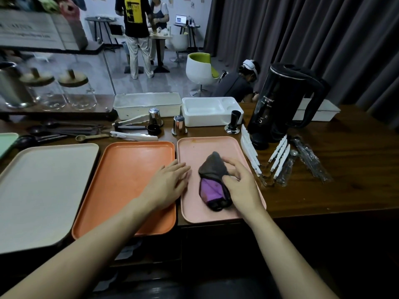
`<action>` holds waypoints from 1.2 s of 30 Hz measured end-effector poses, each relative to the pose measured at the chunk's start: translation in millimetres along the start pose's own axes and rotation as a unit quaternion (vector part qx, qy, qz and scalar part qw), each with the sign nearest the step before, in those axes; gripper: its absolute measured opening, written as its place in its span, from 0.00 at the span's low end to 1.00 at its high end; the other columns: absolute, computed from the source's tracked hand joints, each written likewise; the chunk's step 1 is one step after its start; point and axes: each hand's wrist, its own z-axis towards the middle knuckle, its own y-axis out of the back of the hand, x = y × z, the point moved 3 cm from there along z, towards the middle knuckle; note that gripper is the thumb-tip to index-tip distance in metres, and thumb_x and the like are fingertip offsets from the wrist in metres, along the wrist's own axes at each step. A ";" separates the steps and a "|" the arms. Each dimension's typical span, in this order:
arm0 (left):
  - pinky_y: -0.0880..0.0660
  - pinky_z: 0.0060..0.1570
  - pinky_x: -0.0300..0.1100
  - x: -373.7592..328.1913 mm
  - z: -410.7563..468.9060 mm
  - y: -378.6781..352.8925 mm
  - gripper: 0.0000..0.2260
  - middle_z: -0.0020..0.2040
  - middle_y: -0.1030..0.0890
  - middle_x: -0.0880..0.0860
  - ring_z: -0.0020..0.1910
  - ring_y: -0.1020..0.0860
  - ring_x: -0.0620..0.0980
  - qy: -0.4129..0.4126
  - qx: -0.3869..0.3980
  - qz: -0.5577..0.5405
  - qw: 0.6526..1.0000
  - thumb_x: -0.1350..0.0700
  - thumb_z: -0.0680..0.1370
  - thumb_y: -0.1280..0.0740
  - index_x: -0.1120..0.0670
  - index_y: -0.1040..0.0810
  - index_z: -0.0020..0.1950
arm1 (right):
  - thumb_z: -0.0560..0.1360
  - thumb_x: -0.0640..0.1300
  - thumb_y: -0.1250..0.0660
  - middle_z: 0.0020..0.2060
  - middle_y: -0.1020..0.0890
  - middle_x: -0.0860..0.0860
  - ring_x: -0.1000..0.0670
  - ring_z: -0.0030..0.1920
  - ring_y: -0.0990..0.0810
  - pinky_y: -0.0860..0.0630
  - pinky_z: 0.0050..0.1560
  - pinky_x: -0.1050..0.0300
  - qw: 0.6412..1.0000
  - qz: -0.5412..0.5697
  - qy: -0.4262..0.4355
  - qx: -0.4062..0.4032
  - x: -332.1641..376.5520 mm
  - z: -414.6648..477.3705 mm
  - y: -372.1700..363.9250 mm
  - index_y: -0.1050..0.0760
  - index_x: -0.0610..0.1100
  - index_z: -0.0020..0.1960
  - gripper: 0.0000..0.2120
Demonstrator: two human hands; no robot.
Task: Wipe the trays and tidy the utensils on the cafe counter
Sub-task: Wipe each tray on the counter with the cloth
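Wiping pink tray (194,152), centre frame: right hand (239,184) pinches cloth (212,178), left hand (170,182) flat beside. Next, likely: sweep cloth toward upper rim.

Only the arms are in view. Left hand (167,184) and left forearm (86,251), right hand (241,186) and right forearm (287,251). Both forearms are bare along the full visible length, from wrist to near frame edge. Hands bare too. Wrists slim. Nails too small to make out.
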 end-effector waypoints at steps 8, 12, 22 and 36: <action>0.40 0.76 0.59 2.1 3.8 -1.7 0.24 0.82 0.41 0.53 0.82 0.45 0.53 0.020 0.003 0.036 0.999 0.49 0.84 0.41 0.53 0.35 0.80 | 0.82 0.39 0.42 0.77 0.35 0.56 0.53 0.78 0.39 0.45 0.71 0.64 0.924 -0.360 0.129 0.019 -7.7 -4.0 3.8 0.36 0.52 0.78 0.25; 0.49 0.79 0.57 -1.2 4.0 -2.4 0.27 0.84 0.48 0.51 0.83 0.51 0.53 0.056 0.013 0.050 0.997 0.48 0.84 0.44 0.53 0.42 0.82 | 0.86 0.50 0.49 0.82 0.52 0.52 0.50 0.81 0.58 0.61 0.74 0.58 0.849 -0.497 0.117 0.138 -19.7 0.6 -23.3 0.50 0.50 0.82 0.26; 0.52 0.80 0.59 3.7 3.4 -0.1 0.27 0.83 0.44 0.50 0.82 0.48 0.50 0.038 0.022 0.060 0.997 0.45 0.82 0.47 0.51 0.38 0.80 | 0.85 0.51 0.53 0.82 0.57 0.48 0.44 0.81 0.61 0.58 0.80 0.45 0.803 -0.562 0.108 0.164 -25.6 66.4 -62.5 0.58 0.52 0.82 0.28; 0.40 0.73 0.64 -2.4 2.9 -5.3 0.23 0.78 0.32 0.52 0.74 0.32 0.57 0.056 -0.006 0.142 0.988 0.44 0.77 0.49 0.50 0.24 0.66 | 0.84 0.52 0.52 0.81 0.46 0.50 0.44 0.81 0.50 0.51 0.78 0.43 0.808 -0.561 0.133 0.120 -19.7 145.6 -103.1 0.46 0.53 0.81 0.25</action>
